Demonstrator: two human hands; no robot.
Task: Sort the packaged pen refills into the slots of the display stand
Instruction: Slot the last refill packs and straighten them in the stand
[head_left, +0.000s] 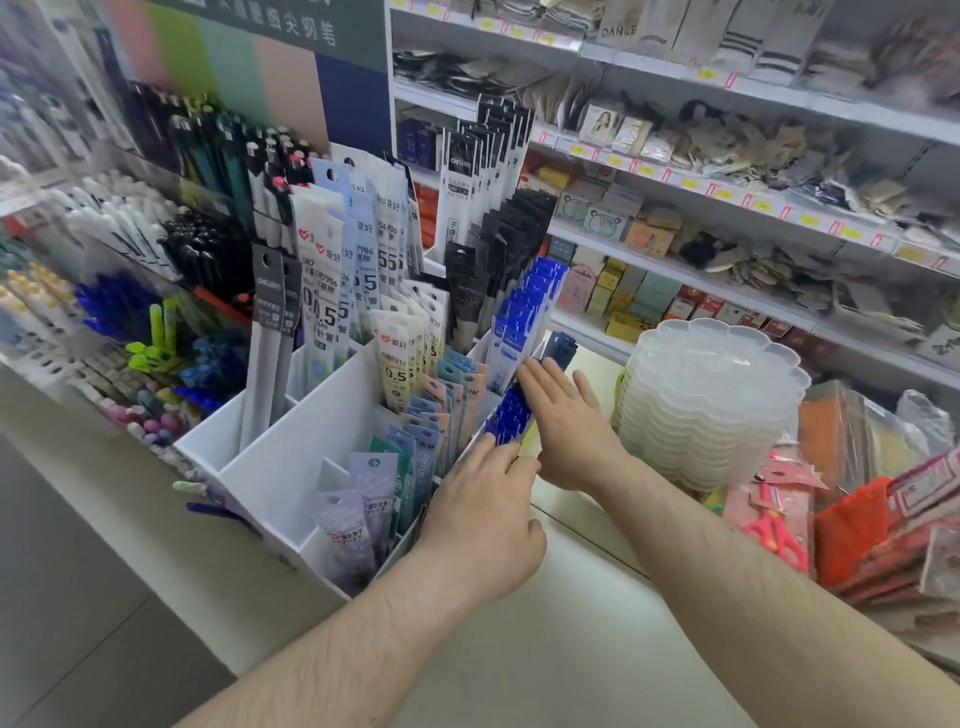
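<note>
From the head camera, the right hand (569, 423) is spread flat with straight fingers, its palm side laid against the row of bright blue packaged pen refills (511, 415) at the right edge of the white partitioned plastic display stand (291, 457). It does not curl round them; it presses or steadies them from the outer side. The left hand (485, 525) reaches in beside it with fingers bent down over the stand's right wall, fingertips touching the lower end of the same blue packs; whether it actually pinches one cannot be told.

The blue refill packs are long and narrow, standing nearly upright in the right-hand slots with their hang-hole ends up, leaning slightly back and to the right. A further run of blue and white packs (524, 312) climbs behind them along the same side.

To the right of the stand lies a strip of bare cream countertop (571, 649), bounded by a stack of translucent scalloped plastic trays (711, 405). The stand's front-left compartments hold few packs, showing bare white walls, while the middle slots are crowded with pastel pink and blue refill packs (447, 400).
</note>
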